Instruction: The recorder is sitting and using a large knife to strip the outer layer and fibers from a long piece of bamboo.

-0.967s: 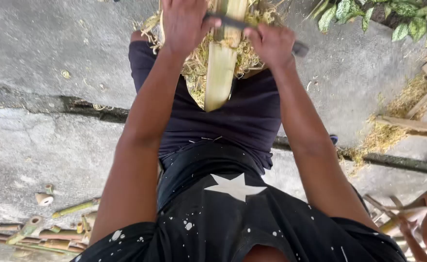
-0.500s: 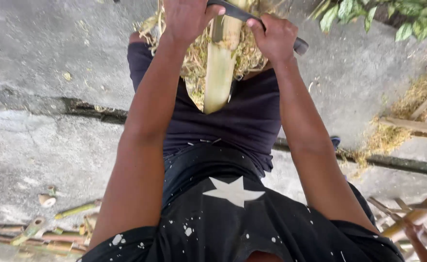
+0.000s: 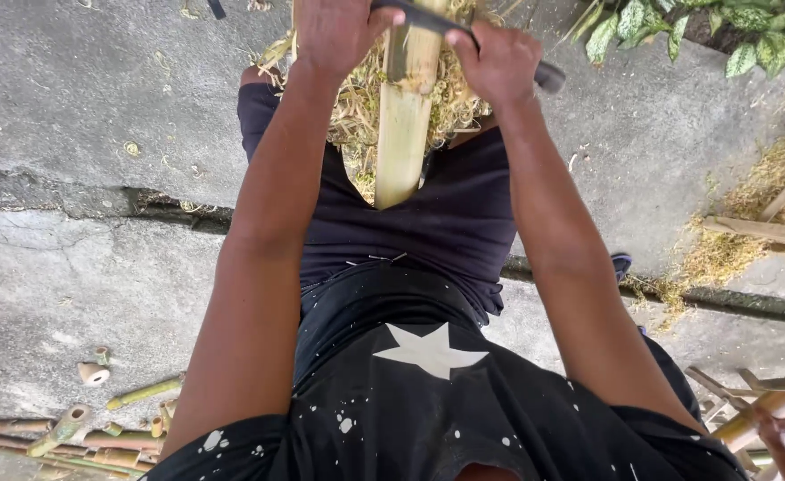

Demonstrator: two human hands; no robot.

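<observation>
A pale yellow bamboo piece (image 3: 407, 116) stands between my knees, its lower end against my dark shorts. A dark blade (image 3: 428, 20) lies crosswise over it near the top edge of the view. My left hand (image 3: 337, 31) grips the blade's left end beside the bamboo. At the other end, my right hand (image 3: 498, 62) is closed around the dark handle (image 3: 548, 77), which sticks out past my fist. A heap of pale shavings (image 3: 357, 98) lies behind the bamboo.
Cracked grey concrete (image 3: 72, 107) with a seam runs across the ground. Cut bamboo stubs and sticks (image 3: 89, 428) lie at lower left. Wooden slats (image 3: 767, 227) and more shavings are at the right, green leaves (image 3: 713, 27) at upper right, bamboo poles (image 3: 767, 405) at lower right.
Both hands and the blade have shifted up the bamboo toward the top edge of the view. More of the bamboo's bare length shows below the blade.
</observation>
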